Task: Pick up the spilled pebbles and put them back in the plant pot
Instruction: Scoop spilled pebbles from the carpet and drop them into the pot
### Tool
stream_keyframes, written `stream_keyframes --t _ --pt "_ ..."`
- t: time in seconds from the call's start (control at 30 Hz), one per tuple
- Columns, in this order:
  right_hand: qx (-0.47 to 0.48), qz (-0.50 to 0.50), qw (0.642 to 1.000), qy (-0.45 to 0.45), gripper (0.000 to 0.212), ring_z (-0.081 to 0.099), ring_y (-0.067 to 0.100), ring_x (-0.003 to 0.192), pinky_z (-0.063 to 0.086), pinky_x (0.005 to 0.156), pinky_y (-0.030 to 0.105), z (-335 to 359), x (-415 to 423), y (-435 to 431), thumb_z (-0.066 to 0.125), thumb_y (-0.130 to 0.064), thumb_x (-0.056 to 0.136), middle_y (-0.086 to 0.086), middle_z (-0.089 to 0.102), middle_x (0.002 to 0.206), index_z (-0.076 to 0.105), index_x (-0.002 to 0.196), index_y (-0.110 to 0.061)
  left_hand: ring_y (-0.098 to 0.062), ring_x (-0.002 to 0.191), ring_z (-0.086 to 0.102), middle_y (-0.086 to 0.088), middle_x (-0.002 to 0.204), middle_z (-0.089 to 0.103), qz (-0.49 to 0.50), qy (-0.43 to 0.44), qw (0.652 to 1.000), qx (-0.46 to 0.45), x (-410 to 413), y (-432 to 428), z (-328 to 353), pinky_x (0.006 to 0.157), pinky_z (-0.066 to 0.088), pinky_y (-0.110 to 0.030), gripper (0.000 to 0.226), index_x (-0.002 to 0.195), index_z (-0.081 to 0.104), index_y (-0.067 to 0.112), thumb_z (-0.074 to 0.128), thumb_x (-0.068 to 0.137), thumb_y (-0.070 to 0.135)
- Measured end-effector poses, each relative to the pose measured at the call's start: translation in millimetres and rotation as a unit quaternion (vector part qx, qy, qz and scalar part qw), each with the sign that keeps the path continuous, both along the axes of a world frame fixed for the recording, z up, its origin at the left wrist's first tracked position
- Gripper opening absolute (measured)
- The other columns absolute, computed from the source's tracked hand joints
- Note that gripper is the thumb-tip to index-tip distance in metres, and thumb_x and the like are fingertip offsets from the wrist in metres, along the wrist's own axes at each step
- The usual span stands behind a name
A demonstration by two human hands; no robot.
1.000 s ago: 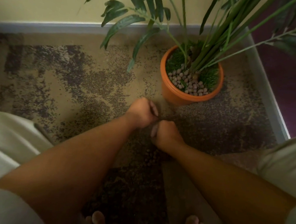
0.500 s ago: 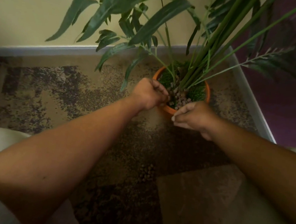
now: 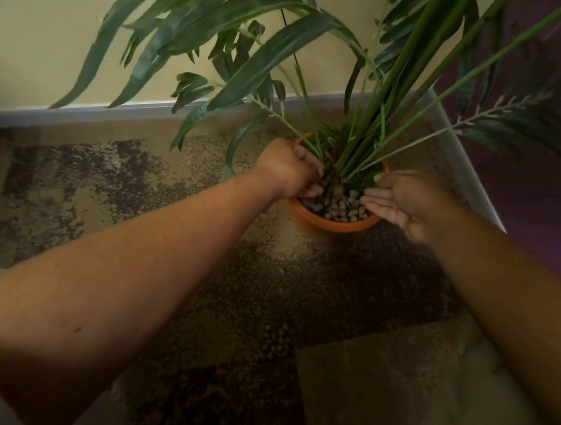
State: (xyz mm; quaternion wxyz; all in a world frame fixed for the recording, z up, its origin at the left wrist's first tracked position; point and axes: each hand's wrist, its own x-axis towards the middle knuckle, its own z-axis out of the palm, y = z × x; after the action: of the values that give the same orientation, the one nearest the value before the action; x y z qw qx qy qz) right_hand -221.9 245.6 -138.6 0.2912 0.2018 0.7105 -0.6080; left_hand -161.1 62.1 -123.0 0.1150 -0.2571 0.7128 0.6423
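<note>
An orange plant pot (image 3: 331,223) stands on the carpet near the corner, holding a tall green plant and a layer of grey-brown pebbles (image 3: 341,206). My left hand (image 3: 290,170) hovers over the pot's left rim, its fingers curled down onto the pebbles; whether it holds any is hidden. My right hand (image 3: 406,204) is over the pot's right rim, palm turned up and fingers spread, nothing in it. A small cluster of spilled pebbles (image 3: 273,343) lies on the carpet below the pot, between my forearms.
The patterned beige and dark carpet (image 3: 104,178) meets a grey skirting board (image 3: 110,113) and a yellow wall behind. A purple wall (image 3: 530,202) closes the right side. Long plant leaves (image 3: 252,59) hang over the pot and my hands.
Both hands rose from the carpet up to the pot. The right hand, closed half a second ago, has opened over the pebbles. The view has moved closer to the pot.
</note>
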Motion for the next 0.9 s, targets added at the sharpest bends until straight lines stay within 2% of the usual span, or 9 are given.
stream_keyframes --t 0.17,0.27,0.37,0.43,0.5,0.6,0.63,0.77,0.9 --pt "0.036 0.009 0.999 0.023 0.034 0.074 0.019 0.074 0.055 0.047 0.02 7 10 -7 0.057 -0.004 0.095 0.017 0.071 0.099 0.053 0.129 0.0 -0.012 0.058 0.068 -0.011 0.076 0.069 -0.049 0.004 0.998 -0.037 9 -16 -5 0.048 0.055 -0.019 0.008 0.091 0.068 0.001 0.063 0.086 -0.003" --pt "0.111 0.154 0.981 0.025 0.012 0.075 0.013 0.059 0.055 0.048 0.021 15 31 -19 0.061 -0.009 0.093 0.006 0.076 0.068 0.064 0.104 -0.005 -0.007 0.06 0.071 -0.006 0.08 0.075 -0.22 -0.039 0.975 0.022 27 -46 -5 0.035 0.039 -0.013 0.013 0.091 0.071 0.01 0.067 0.083 0.001" --pt "0.115 0.35 0.928 -0.059 0.006 0.076 0.017 0.068 0.057 0.054 0.024 10 66 -38 0.062 -0.009 0.093 0.007 0.077 0.073 0.066 0.097 -0.008 -0.009 0.067 0.073 -0.005 0.084 0.077 -0.324 -0.14 0.93 0.107 49 -77 -14 0.036 0.041 -0.011 0.015 0.085 0.076 0.018 0.071 0.073 0.009" --pt "0.131 0.432 0.889 -0.077 0.005 0.074 0.018 0.071 0.06 0.059 0.026 -6 87 -50 0.062 -0.005 0.091 0.009 0.074 0.082 0.065 0.094 -0.008 -0.011 0.074 0.075 -0.004 0.088 0.077 -0.338 -0.188 0.921 0.052 63 -94 -27 0.041 0.047 -0.014 0.015 0.087 0.076 0.019 0.073 0.074 0.013" --pt "0.183 0.475 0.86 -0.031 0.009 0.07 0.021 0.078 0.058 0.069 0.028 -32 101 -62 0.064 -0.003 0.09 0.011 0.07 0.091 0.065 0.096 -0.01 -0.013 0.078 0.075 -0.003 0.088 0.078 -0.289 -0.205 0.935 -0.017 77 -112 -43 0.05 0.054 -0.019 0.012 0.091 0.073 0.016 0.07 0.082 0.009" --pt "0.299 0.504 0.805 0.094 0.014 0.066 0.022 0.102 0.051 0.087 0.026 -74 102 -72 0.067 -0.008 0.087 0.007 0.07 0.109 0.069 0.097 -0.016 -0.017 0.057 0.07 -0.008 0.074 0.074 -0.103 -0.215 0.963 -0.125 102 -141 -70 0.049 0.056 -0.024 0.013 0.084 0.071 0.007 0.062 0.086 -0.004" --pt "0.32 0.494 0.8 0.117 0.015 0.064 0.021 0.11 0.049 0.094 0.026 -85 102 -74 0.067 -0.009 0.087 0.005 0.069 0.115 0.069 0.097 -0.019 -0.021 0.058 0.068 -0.012 0.077 0.072 -0.066 -0.225 0.955 -0.182 111 -152 -78 0.048 0.057 -0.026 0.012 0.086 0.071 0.004 0.062 0.085 -0.005" --pt "0.359 0.485 0.782 0.155 0.022 0.059 0.026 0.12 0.046 0.105 0.031 -120 108 -82 0.068 -0.015 0.087 0.009 0.064 0.127 0.066 0.108 -0.022 -0.037 0.094 0.069 -0.021 0.102 0.071 -0.033 -0.276 0.9 -0.336 148 -182 -95 0.083 0.058 -0.046 0.021 0.104 0.069 0.0 0.059 0.087 0.006" --pt "0.386 0.517 0.742 0.184 0.02 0.055 0.028 0.125 0.044 0.103 0.028 -128 112 -87 0.059 -0.007 0.091 0.012 0.064 0.126 0.067 0.108 -0.013 -0.035 0.086 0.071 -0.023 0.093 0.072 -0.007 -0.277 0.896 -0.346 175 -201 -102 0.078 0.06 -0.048 0.019 0.098 0.071 -0.002 0.056 0.087 0.003"
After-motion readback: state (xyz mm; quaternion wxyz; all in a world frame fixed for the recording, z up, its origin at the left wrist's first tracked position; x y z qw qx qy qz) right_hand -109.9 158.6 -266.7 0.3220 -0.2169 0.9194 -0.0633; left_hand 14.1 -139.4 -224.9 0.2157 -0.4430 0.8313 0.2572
